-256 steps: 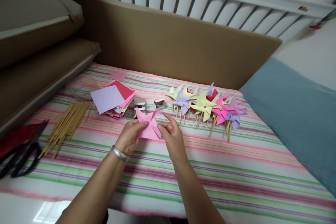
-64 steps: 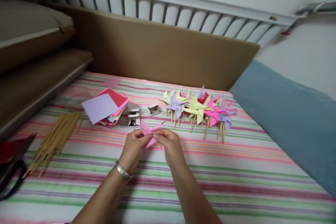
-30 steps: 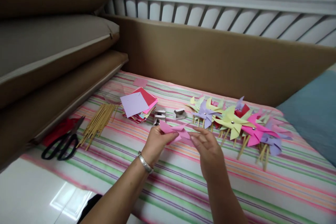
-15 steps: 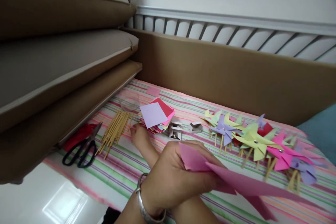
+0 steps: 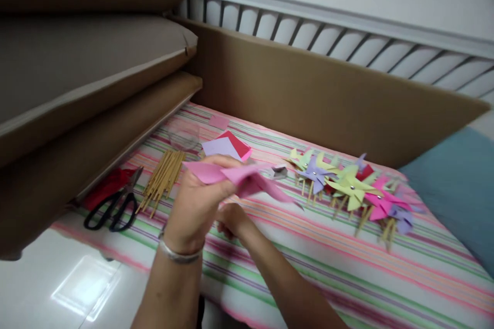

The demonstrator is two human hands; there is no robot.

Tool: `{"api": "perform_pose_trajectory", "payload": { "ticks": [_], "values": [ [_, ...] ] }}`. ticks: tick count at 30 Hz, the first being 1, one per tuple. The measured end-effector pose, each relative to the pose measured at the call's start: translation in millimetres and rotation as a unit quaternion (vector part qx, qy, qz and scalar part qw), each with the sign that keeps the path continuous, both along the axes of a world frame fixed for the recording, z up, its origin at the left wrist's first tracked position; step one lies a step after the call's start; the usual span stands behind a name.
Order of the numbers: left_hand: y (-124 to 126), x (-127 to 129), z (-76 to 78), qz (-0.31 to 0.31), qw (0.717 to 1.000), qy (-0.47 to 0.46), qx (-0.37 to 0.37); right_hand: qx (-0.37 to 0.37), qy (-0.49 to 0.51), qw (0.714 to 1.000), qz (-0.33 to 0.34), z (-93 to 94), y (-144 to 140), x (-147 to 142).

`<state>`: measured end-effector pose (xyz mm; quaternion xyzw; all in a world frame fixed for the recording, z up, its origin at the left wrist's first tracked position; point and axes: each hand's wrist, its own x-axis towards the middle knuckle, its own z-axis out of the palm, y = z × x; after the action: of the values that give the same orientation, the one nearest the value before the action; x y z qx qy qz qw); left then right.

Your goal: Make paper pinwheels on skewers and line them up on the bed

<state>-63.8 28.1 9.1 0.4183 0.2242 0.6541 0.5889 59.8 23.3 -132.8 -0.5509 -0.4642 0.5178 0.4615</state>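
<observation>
My left hand (image 5: 198, 203), with a silver bangle on its wrist, is closed on a pink paper pinwheel (image 5: 250, 177) whose blades are folded and partly overlap. Just below the paper is my right hand (image 5: 231, 218), its fingers curled inward; whatever they may hold is hidden. A bundle of thin wooden sticks (image 5: 164, 177) lies left of my left hand. Behind the hands, coloured paper squares (image 5: 222, 148) sit in a stack, lilac and red on top, partly covered by my left hand.
Black-handled scissors (image 5: 113, 211) lie by a red bag (image 5: 104, 190) at the left. Several finished pinwheels (image 5: 353, 187) on sticks fill the right. A small shiny box (image 5: 278, 171) and a clear container (image 5: 183, 136) stand further back. Stacked cushions (image 5: 96, 67) overhang the left side.
My right hand has drawn back from beside the sticks to below the pinwheel. My left hand has lifted the pinwheel leftward and away from me. The camera view has shifted.
</observation>
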Motion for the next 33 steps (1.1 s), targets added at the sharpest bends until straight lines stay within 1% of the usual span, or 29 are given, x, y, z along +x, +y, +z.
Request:
{"api": "perform_pose_trajectory", "payload": {
  "ticks": [2,3,4,5,6,7,8,9,10,11,12,13,14,15,16,17,18,19,20,21,22,23,24,25,26,27,28,30,33],
  "values": [
    [3,-3,-1.2,0.042,0.998,-0.050,0.011,-0.076,-0.055,0.995,0.046,-3.7,-19,26],
    [4,-3,-1.3,0.051,0.996,-0.071,0.015,-0.105,-0.076,0.990,0.059,-3.3,-28,42],
    [5,-2,-1.2,0.052,0.995,-0.084,0.019,-0.120,-0.099,0.986,0.060,-1.4,-36,58],
    [6,0,-1.0,0.048,0.995,-0.091,0.020,-0.110,-0.138,0.983,0.055,1.5,-43,72],
    [7,3,-0.8,0.039,0.995,-0.091,0.018,-0.077,-0.196,0.976,0.051,5.2,-47,84],
    [8,6,-0.9,0.032,0.995,-0.089,0.014,-0.021,-0.269,0.961,0.056,8.9,-50,92],
    [8,9,-1.3,0.024,0.996,-0.085,0.009,0.051,-0.348,0.933,0.073,12.2,-51,97],
    [9,11,-2.1,0.020,0.996,-0.083,0.003,0.125,-0.422,0.892,0.105,14.7,-50,98],
    [10,14,-3.3,0.017,0.997,-0.081,-0.004,0.191,-0.479,0.844,0.147,16.2,-47,96],
    [10,16,-4.9,0.015,0.997,-0.079,-0.011,0.239,-0.515,0.801,0.193,16.5,-44,91],
    [12,18,-6.7,0.013,0.997,-0.075,-0.018,0.273,-0.536,0.762,0.240,15.8,-40,84],
    [13,20,-8.6,0.011,0.997,-0.069,-0.025,0.296,-0.550,0.729,0.280,14.6,-36,77],
    [14,21,-10.5,0.009,0.997,-0.064,-0.032,0.309,-0.560,0.702,0.312,13.2,-32,71],
    [16,23,-12.2,0.008,0.998,-0.058,-0.036,0.316,-0.567,0.683,0.334,12.1,-27,66],
    [18,25,-13.9,0.005,0.998,-0.053,-0.039,0.318,-0.569,0.674,0.348,11.8,-23,63],
    [20,26,-15.5,0.002,0.998,-0.048,-0.039,0.313,-0.564,0.678,0.353,12.6,-19,64],
    [23,28,-17.0,0.000,0.998,-0.044,-0.037,0.300,-0.549,0.701,0.342,14.7,-15,67],
    [25,29,-18.8,-0.001,0.999,-0.039,-0.033,0.280,-0.518,0.745,0.312,18.0,-12,73],
    [26,30,-20.9,-0.003,0.999,-0.033,-0.027,0.249,-0.468,0.806,0.263,22.3,-10,81],
    [28,31,-23.3,-0.010,0.999,-0.022,-0.022,0.209,-0.395,0.872,0.201,27.3,-9,90],
    [29,33,-26.3,-0.025,0.999,-0.006,-0.019,0.164,-0.303,0.929,0.135,32.5,-10,99],
    [30,35,-29.7,-0.046,0.999,0.014,-0.016,0.125,-0.202,0.968,0.075,37.4,-11,107],
    [31,37,-33.6,-0.072,0.997,0.038,-0.012,0.098,-0.104,0.989,0.026,41.7,-14,113],
    [32,41,-37.8,-0.099,0.993,0.065,-0.007,0.081,-0.021,0.996,-0.009,44.9,-16,117],
    [32,44,-42.1,-0.126,0.987,0.095,0.002,0.074,0.042,0.996,-0.033,47.2,-19,119],
    [32,49,-46.4,-0.149,0.981,0.127,0.011,0.070,0.084,0.993,-0.049,48.4,-21,119],
    [32,53,-50.6,-0.171,0.972,0.158,0.019,0.067,0.107,0.990,-0.060,49.0,-22,119],
    [32,63,-57.8,-0.212,0.953,0.213,0.026,0.051,0.120,0.989,-0.067,49.3,-23,118],
    [31,75,-64.4,-0.250,0.934,0.255,0.010,0.039,0.115,0.990,-0.066,50.6,-22,120]
  ]
}}
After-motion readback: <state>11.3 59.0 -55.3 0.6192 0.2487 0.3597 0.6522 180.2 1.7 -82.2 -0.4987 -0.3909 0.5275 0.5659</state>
